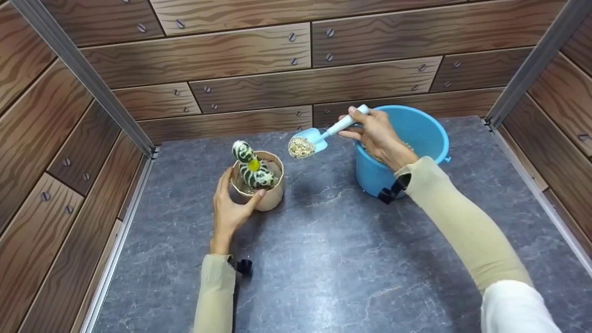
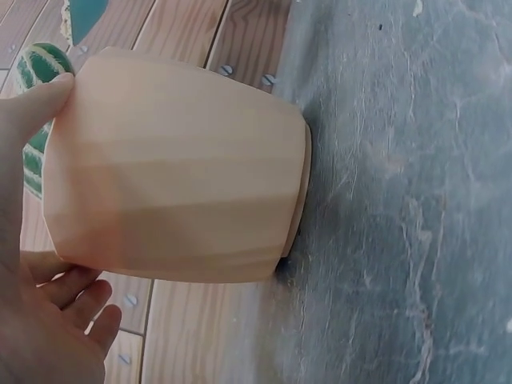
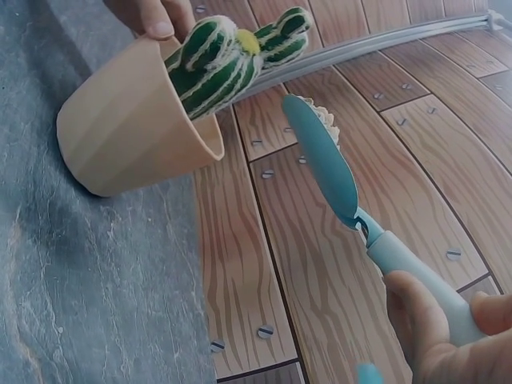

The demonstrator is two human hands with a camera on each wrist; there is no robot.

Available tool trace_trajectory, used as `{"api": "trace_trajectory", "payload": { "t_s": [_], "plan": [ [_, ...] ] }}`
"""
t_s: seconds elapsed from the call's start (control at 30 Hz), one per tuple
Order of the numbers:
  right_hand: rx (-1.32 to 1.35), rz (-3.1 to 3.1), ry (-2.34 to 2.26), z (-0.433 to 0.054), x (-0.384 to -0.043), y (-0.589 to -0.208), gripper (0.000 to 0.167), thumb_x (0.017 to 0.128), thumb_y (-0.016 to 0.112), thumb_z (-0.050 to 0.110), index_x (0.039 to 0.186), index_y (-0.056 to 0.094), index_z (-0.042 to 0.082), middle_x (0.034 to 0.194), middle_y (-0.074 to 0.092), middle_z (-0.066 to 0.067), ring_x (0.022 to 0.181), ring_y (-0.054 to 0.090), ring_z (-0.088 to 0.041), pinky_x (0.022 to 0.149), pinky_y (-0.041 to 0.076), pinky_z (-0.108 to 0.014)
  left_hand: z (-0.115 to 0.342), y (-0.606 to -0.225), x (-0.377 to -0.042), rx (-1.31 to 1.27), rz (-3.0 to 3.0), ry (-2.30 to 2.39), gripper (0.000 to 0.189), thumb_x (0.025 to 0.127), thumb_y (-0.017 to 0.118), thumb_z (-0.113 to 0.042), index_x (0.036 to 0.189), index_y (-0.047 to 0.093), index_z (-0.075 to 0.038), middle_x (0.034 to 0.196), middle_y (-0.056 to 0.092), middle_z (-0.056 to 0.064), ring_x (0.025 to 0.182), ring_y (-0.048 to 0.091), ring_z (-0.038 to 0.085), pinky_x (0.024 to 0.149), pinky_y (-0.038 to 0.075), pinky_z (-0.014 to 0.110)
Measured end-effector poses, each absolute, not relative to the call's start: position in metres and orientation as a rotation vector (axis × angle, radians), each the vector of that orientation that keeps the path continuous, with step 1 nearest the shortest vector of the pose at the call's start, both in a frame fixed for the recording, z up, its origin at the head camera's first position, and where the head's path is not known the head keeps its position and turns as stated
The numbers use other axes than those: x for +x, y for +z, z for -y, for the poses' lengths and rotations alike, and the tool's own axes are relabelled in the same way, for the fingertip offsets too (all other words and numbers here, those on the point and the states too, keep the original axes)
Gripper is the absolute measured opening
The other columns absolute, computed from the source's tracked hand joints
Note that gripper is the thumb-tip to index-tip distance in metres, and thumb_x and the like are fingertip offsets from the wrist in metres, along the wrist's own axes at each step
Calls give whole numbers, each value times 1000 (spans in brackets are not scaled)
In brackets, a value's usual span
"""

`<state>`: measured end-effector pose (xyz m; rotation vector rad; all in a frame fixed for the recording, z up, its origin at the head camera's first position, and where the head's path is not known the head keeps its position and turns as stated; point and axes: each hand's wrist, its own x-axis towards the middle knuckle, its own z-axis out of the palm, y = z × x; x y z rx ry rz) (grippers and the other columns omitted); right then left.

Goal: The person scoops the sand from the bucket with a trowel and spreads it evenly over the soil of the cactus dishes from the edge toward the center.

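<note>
My left hand grips the rim of a beige flower pot, thumb on one side and fingers round the other. The pot stands on the grey tabletop. In it is a green cactus with white stripes and a yellow flower. My right hand holds a light blue hand trowel by its pale handle. A heap of light grainy material lies on the trowel's blade, which hangs to the right of the pot. The right forearm passes over a blue bucket.
Inside the bucket, more grainy material shows partly behind the right hand. Wood-patterned walls enclose the grey tabletop at the back and both sides, with metal posts in the corners.
</note>
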<state>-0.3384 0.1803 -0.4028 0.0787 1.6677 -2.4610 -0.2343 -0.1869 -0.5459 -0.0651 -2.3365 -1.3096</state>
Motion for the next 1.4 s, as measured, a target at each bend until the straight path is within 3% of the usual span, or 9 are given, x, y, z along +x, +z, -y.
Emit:
{"api": "trace_trajectory", "payload": {
  "t_s": [0.37,0.6,0.93,1.13,1.4],
  "plan": [
    [38,-1709,-2427,-170,-341,-407,29,111,57,18,125,52,-7,114,70,-18,96,79,-24,100,61,-37,187,-546,-235,-40,2325,-1319,108,77,94,-49,161,44,-2,162,49,18,150,47,36,127,36,52],
    [30,-1706,-2420,-162,-340,-410,25,110,59,19,122,55,-3,116,70,-19,98,79,-25,99,61,-36,189,-546,-235,-51,2352,-1333,109,79,93,-48,162,41,-1,163,48,18,151,46,36,127,36,53],
    [33,-1687,-2433,-151,-339,-410,23,110,59,16,121,57,-4,105,76,-14,98,80,-26,95,63,-36,190,-545,-237,-73,2343,-1346,108,79,94,-46,162,41,-1,163,48,18,151,46,36,128,34,51],
    [46,-1683,-2431,-144,-338,-411,23,110,59,16,122,58,-4,106,76,-15,95,80,-25,92,64,-35,190,-546,-237,-95,2335,-1342,107,79,94,-44,162,41,-1,162,48,19,151,46,36,129,34,50],
    [30,-1719,-2382,-136,-337,-415,23,111,58,17,124,58,-3,115,73,-19,100,79,-27,98,62,-38,191,-547,-235,-100,2326,-1360,107,78,94,-41,162,41,0,162,48,20,152,45,37,129,33,51]
  ]
}}
